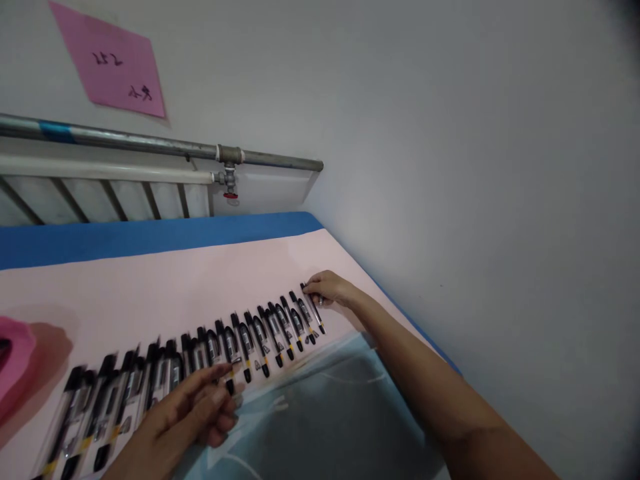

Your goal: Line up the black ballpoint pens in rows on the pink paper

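Note:
A long row of pens with black caps and clear barrels lies slantwise on the pink table cover. Between them sit smaller black-topped pieces and tiny grey pieces too small to name. At the far right end of the row, my right hand pinches the black upper end of the last pen, which still lies on the cover. My left hand hovers low over the middle of the row, fingers bent but apart, its index fingertip close to a pen's lower end. It covers part of several pens.
A light-blue and grey sheet-like thing lies in front of the row, between my arms. A pink container stands at the left edge. Behind the blue table border are a radiator and a metal pipe; a wall bounds the right.

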Demonstrator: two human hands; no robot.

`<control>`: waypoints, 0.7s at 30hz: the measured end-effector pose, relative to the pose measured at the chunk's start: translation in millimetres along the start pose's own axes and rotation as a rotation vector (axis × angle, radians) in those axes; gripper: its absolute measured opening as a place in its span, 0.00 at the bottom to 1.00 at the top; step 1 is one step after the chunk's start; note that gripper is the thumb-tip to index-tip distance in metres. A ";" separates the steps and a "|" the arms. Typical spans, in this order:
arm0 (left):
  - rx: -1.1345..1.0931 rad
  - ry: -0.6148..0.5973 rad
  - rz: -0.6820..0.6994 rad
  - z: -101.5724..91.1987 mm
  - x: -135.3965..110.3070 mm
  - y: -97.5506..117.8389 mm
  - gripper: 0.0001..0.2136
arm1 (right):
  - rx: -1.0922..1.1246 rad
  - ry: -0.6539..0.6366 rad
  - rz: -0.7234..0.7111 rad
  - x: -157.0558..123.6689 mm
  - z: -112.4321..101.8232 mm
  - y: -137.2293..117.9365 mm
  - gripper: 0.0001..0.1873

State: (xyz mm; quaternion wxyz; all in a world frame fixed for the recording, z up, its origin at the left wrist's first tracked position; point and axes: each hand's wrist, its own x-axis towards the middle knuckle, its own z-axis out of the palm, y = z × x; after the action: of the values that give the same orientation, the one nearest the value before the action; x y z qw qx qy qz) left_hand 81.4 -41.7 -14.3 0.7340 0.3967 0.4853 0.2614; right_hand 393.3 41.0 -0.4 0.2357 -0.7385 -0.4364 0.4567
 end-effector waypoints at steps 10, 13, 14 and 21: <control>0.016 -0.011 0.001 -0.9 0.3 -0.1 0.28 | -0.049 0.013 -0.021 -7.8 7.8 12.5 0.06; 0.017 0.015 -0.004 1.3 -1.5 2.1 0.28 | -0.009 0.041 -0.070 -8.6 11.1 21.7 0.06; 0.017 0.022 -0.010 1.7 -1.8 2.4 0.29 | 0.001 0.050 -0.088 -8.8 12.2 24.2 0.06; 0.020 0.039 -0.007 0.4 -1.3 0.8 0.28 | -0.019 0.080 -0.151 -9.6 15.1 26.5 0.07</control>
State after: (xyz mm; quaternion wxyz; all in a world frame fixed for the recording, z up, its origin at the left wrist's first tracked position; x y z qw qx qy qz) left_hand 81.2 -42.5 -12.9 0.7213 0.3972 0.5035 0.2616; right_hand 389.4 18.4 -22.8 0.2799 -0.7233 -0.4854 0.4036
